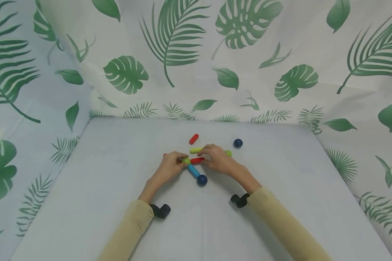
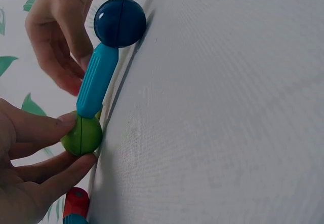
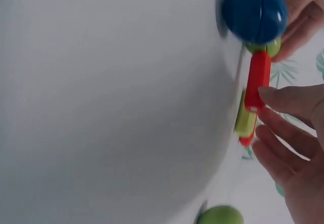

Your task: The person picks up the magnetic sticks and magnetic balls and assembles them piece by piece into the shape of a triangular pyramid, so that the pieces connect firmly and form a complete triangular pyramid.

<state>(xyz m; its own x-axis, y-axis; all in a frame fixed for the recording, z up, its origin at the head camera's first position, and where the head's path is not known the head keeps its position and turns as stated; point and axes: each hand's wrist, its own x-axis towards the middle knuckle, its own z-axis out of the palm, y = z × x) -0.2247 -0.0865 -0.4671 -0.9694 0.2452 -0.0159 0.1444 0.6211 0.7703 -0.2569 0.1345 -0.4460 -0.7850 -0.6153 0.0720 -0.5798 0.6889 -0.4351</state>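
My left hand pinches a lime-green ball between thumb and fingers. From that ball a light-blue rod runs to a dark-blue ball, the three joined end to end near the table's middle. My right hand pinches a red rod by its near end, thumb on one side and fingertips on the other. The rod's far end is right at the green ball in the head view. Just beyond the right fingertips lies a yellow-green rod, partly hidden by that hand.
Farther back lies another red rod. A second dark-blue ball stands at the back right, and a second green ball sits behind my right hand. Beside my left hand, red and blue pieces show partly. Leaf-printed cloth borders the white table.
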